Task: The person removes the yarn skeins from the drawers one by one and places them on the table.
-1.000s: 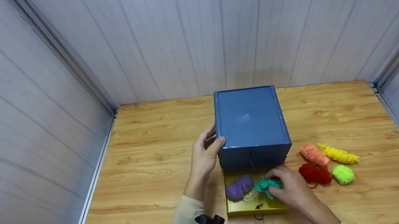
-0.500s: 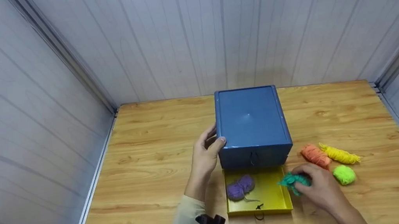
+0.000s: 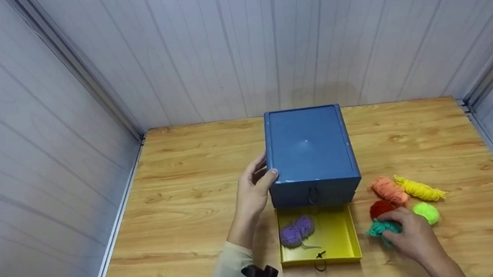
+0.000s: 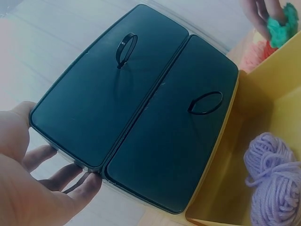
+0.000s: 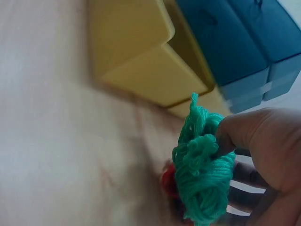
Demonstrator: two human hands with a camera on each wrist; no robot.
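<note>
My right hand (image 3: 415, 236) pinches a small skein of green yarn (image 3: 380, 228) between thumb and fingers, right of the pulled-out yellow drawer (image 3: 337, 239). In the right wrist view the green skein (image 5: 202, 174) hangs over the wooden surface. The green overlaps a red yarn bundle (image 3: 380, 209) behind it. My left hand (image 3: 252, 195) grips the left side of a blue drawer box (image 3: 308, 144), thumb on the top edge and fingers down the side. A purple yarn skein (image 4: 273, 181) lies inside the yellow drawer, its loose end trailing.
Beyond the red bundle lie an orange skein (image 3: 388, 189), a yellow skein (image 3: 420, 188) and a lime-green ball (image 3: 427, 213). Two blue drawer fronts (image 4: 108, 80) above the yellow one have black loop pulls. Ribbed pale walls (image 3: 213, 45) enclose the wooden tabletop (image 3: 178, 207).
My right hand has lifted the green yarn out of the yellow drawer and carried it right, to the red bundle. The left hand keeps its place on the box.
</note>
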